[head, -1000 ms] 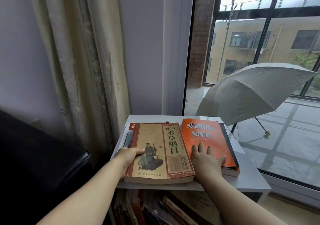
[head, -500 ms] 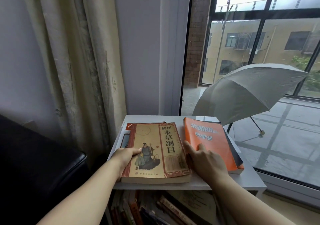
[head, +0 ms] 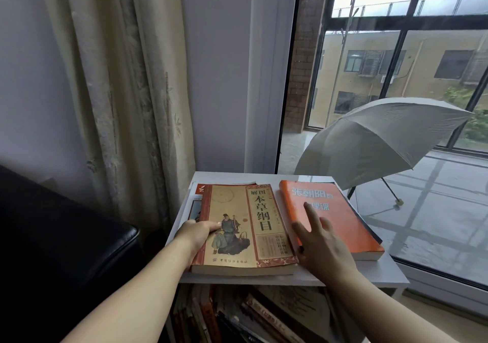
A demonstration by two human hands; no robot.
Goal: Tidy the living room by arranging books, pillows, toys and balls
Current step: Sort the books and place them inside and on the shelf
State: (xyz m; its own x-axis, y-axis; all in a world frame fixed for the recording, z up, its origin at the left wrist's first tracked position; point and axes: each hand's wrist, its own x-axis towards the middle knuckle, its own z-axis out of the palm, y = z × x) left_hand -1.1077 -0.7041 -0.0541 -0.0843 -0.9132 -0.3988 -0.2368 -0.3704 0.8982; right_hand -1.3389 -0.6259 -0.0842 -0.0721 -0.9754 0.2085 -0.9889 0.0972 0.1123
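A small white table (head: 380, 274) stands in the corner by a cream curtain (head: 113, 91) and a tall window, with a grey umbrella (head: 383, 142) open on the wet floor outside; on the table a tan book (head: 250, 226) and an orange book (head: 335, 218) lie side by side. The left hand (head: 196, 234) grips the tan book's left edge, thumb on the cover, while the right hand (head: 320, 242) hovers spread over the orange book, contact hard to judge. Thinner books under the tan one are mostly hidden, and those on the shelf beneath the table are dim and cut off
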